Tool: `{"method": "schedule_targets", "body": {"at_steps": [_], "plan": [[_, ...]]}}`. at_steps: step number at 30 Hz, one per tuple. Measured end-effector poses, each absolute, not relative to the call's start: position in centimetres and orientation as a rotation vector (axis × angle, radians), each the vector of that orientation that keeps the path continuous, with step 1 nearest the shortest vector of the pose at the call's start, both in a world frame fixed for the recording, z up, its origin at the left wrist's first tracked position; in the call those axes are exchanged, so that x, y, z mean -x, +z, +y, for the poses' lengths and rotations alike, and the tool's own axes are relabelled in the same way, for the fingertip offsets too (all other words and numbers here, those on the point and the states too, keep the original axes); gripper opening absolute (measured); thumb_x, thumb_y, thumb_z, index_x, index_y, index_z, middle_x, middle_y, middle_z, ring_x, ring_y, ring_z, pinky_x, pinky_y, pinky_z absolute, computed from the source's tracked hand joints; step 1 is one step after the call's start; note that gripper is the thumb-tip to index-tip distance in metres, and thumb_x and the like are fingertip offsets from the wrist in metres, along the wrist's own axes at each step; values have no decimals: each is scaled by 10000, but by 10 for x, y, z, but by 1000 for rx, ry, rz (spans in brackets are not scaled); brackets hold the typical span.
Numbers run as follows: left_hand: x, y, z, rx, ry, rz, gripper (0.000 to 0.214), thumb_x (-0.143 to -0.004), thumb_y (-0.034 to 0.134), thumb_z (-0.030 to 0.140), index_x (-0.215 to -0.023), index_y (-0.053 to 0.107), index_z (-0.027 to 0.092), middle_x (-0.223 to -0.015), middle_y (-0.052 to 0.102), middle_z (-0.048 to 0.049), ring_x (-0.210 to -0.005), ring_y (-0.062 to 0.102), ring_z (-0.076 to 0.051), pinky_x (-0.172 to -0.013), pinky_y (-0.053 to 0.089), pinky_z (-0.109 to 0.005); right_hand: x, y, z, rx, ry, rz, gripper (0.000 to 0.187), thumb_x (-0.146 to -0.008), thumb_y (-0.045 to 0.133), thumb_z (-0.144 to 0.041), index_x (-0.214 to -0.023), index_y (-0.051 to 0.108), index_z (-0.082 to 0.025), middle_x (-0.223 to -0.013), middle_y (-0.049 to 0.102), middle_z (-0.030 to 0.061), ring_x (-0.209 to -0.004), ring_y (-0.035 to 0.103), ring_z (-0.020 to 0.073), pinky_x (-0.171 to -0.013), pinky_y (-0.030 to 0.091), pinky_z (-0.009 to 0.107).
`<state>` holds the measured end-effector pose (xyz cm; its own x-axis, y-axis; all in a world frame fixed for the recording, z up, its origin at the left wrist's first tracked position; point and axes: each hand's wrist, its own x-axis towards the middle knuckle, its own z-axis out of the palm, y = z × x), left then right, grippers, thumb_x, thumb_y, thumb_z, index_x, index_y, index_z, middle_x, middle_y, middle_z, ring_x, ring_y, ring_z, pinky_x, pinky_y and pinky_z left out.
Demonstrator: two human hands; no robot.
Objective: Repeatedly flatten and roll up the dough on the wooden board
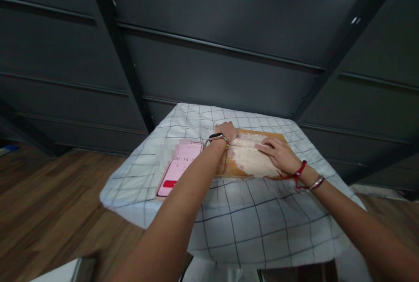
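Observation:
A wooden board [235, 169] lies on a small table covered by a white checked cloth [248, 221]. On the board sits a floured sheet of pale dough [250, 159], with a rolled ridge along its far side. My left hand [226, 131] rests on the left end of that ridge, fingers curled over it. My right hand [277, 154] lies flat on the dough's right part, fingers pointing left. Whether a rolling pin lies under the hands I cannot tell.
A pink phone [179, 168] showing a timer lies on the cloth left of the board, next to my left forearm. A dark panelled wall [229, 55] stands just behind the table. Wooden floor [49, 203] spreads to the left.

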<state>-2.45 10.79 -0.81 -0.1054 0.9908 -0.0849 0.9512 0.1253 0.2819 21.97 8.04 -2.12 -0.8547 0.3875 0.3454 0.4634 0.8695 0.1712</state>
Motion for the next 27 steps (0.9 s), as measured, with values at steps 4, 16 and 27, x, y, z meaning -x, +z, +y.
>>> {"method": "schedule_targets", "body": {"at_steps": [4, 16, 27], "plan": [[25, -9, 109, -1933, 257, 2168, 450, -846, 383, 326, -1229, 504, 122, -1189, 584, -171, -1112, 541, -273, -909, 402, -385, -218, -22, 79, 621, -420, -2761, 392, -853, 442, -110, -1177, 608, -256, -1102, 539, 92, -976, 478, 206, -863, 408, 366], [25, -11, 111, -1951, 270, 2183, 430, -832, 402, 305, -1198, 530, 118, -1158, 606, -156, -1083, 563, -263, -872, 434, -370, -222, -20, 72, 625, -120, -2691, 445, -870, 367, -109, -1267, 536, -219, -1133, 496, 104, -1071, 471, 197, -937, 413, 369], [24, -4, 108, -1958, 169, 2165, 423, -833, 412, 309, -1189, 547, 127, -1188, 582, -163, -1102, 550, -264, -892, 423, -366, -211, -16, 78, 708, -218, -2753, 495, -833, 382, -54, -1219, 579, -293, -1155, 492, 82, -1045, 459, 198, -893, 406, 362]]}}
